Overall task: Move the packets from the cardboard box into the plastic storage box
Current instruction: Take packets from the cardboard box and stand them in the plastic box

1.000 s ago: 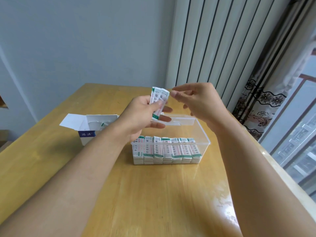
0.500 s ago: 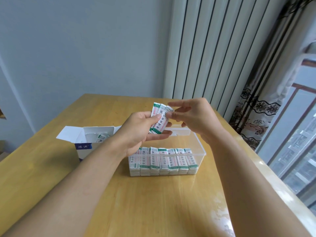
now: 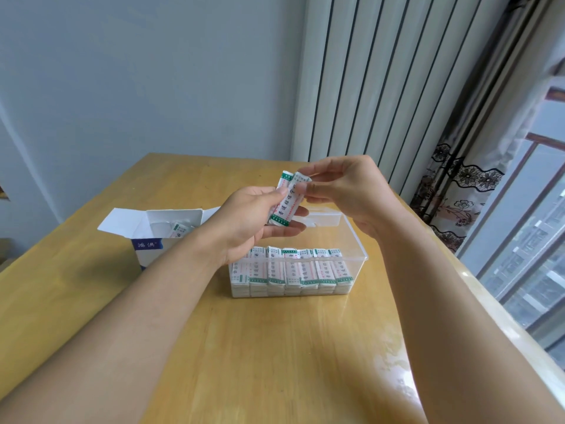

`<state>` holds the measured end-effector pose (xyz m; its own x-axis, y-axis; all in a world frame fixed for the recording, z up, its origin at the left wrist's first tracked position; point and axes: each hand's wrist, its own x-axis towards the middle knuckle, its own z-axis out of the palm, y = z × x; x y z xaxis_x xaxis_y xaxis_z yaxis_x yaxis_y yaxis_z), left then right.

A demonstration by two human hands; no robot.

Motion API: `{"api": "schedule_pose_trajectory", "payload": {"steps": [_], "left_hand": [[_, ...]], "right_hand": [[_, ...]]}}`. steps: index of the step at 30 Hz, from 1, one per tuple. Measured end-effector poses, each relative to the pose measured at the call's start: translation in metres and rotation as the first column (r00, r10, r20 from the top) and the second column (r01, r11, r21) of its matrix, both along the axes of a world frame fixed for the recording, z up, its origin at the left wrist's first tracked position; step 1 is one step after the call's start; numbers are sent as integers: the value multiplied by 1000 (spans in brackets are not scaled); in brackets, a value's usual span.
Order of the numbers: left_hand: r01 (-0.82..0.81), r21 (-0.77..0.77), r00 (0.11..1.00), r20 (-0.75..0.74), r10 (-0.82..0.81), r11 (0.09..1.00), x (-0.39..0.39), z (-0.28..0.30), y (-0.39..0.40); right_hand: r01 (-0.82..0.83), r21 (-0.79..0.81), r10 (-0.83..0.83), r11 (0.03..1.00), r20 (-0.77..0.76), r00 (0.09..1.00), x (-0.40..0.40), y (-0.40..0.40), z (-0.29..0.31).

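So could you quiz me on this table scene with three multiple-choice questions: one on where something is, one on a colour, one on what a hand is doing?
1. Where does the open cardboard box sit relative to the plastic storage box?
A. To its left
B. To its right
C. Inside it

2. What colour are the bands on the packets?
A. Blue
B. Green
C. Black

3. What is the left hand doing?
A. Resting flat on the table
B. Reaching into the cardboard box
C. Gripping packets above the plastic box

Answers: 1 A, it stands left of the clear box. 2 B, green strips edge each packet. 3 C, its fingers and thumb curl round them.
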<state>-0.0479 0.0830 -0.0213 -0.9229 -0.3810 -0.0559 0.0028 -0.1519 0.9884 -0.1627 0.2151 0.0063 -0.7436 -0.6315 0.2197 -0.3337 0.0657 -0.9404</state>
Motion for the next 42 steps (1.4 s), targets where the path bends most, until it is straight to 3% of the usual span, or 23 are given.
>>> {"api": "schedule_pose_trajectory", "payload": {"steps": [7,10,12,15,19,29,42], "left_hand": [[-11,10,1000,8,10,1000,0,-3,0],[-152,-140,988,-12,152,978,-5,-8,-4],[-243,-243,970,-64,235,939,-7,-10,-7],[-296,-251,954,-125,272,922,-9,-9,-9],[-258,-227,963,-134,232,939,-8,-7,-6],[-238,-213,968,-128,214,948,-6,-6,-4],[-229,-219,971,-121,207,948,-6,-4,-4]], "right_hand": [[-17,-60,24,998,116,993,0,2,-1],[60,-34,-58,998,48,997,-9,6,0],[108,100,-103,989,-52,993,-15,10,-3],[114,421,-35,900,-191,981,-18,12,-11],[68,621,65,781,-189,980,-14,3,-21],[8,715,93,700,-102,990,-11,-4,-31],[186,825,155,533,-311,938,-8,-20,-40]]}}
